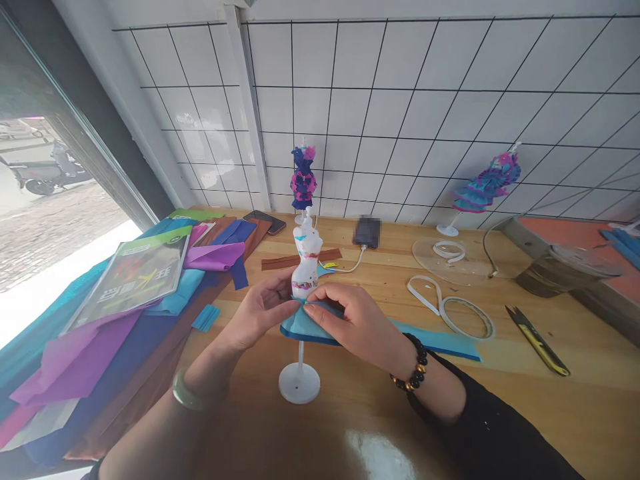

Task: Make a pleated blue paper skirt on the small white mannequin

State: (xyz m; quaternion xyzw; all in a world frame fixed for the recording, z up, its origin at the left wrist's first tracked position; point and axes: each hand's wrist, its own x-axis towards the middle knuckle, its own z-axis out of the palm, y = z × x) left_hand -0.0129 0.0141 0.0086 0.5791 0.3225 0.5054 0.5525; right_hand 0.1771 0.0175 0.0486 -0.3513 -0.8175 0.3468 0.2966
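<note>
Left hand (261, 308) and right hand (353, 319) pinched the blue strip (303, 325) low on the white mannequin (304, 267) — one end gathered, the rest trailing ungathered

A white tiled wall (400, 60) backs the wooden table (590, 420), with a bright window (45, 200) to the left.
</note>
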